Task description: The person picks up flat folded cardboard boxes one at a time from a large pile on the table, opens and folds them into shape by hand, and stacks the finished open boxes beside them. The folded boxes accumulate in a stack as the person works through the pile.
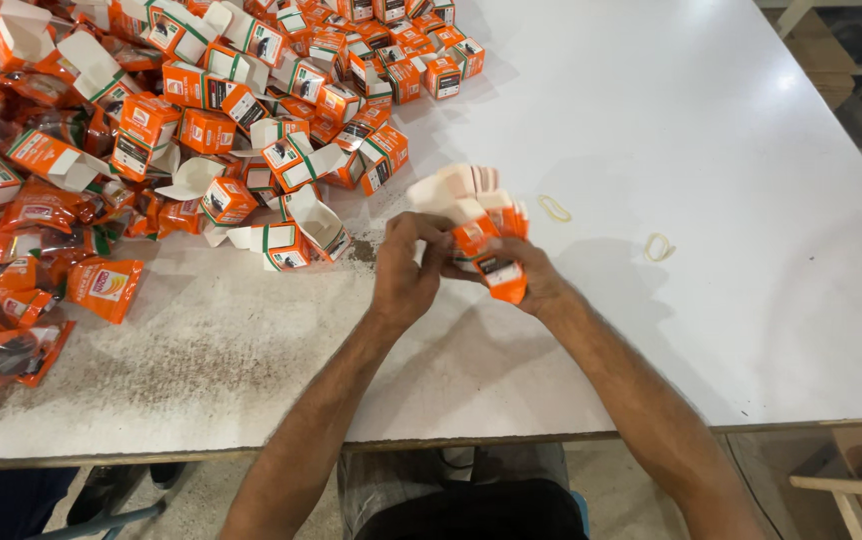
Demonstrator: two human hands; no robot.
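Both my hands meet over the middle of the white table point(711, 150). My right hand point(531, 275) grips a stack of small orange and white cartons point(486, 240) with their white flaps up. My left hand point(406, 265) pinches the left side of the same stack, fingertips on a flap. A large heap of similar orange cartons point(251, 90), many with open flaps, covers the table's far left. The nearest loose carton point(296, 235) lies just left of my left hand.
Orange plastic pouches point(21, 260) are piled along the left edge. Two rubber bands point(554, 208) point(659, 246) lie on the table to the right of my hands. The table's near edge point(451, 440) runs in front of my lap. Wooden frames stand at the far right.
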